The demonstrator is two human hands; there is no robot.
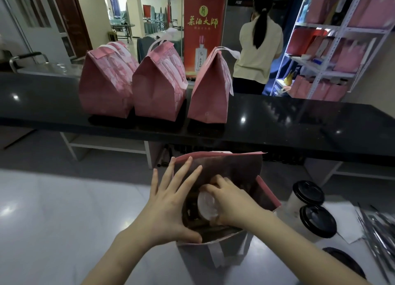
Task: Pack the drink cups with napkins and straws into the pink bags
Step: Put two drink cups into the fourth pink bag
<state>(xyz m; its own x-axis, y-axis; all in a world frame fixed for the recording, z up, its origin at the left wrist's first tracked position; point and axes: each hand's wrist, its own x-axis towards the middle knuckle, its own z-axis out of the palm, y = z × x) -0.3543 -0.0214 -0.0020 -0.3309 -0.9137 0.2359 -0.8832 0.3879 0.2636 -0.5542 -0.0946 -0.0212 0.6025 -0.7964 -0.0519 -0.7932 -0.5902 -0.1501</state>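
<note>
An open pink bag (230, 167) stands on the white counter in front of me. My left hand (168, 201) lies against its left wall with the fingers spread straight and the thumb hooked over the near rim. My right hand (230, 201) reaches into the bag and grips a clear-lidded drink cup (206, 205) near its top. Two cups with black lids (307, 193) (317, 220) stand just right of the bag. White napkins (344, 220) lie under and beside them, and wrapped straws (378, 227) lie at the far right.
Three closed pink bags (104, 86) (158, 88) (210, 92) stand in a row on the black raised counter (277, 124). Behind it a person in a yellow shirt (256, 49) faces a white shelf rack (333, 41) holding more pink bags. Another black lid (342, 261) shows at the lower right.
</note>
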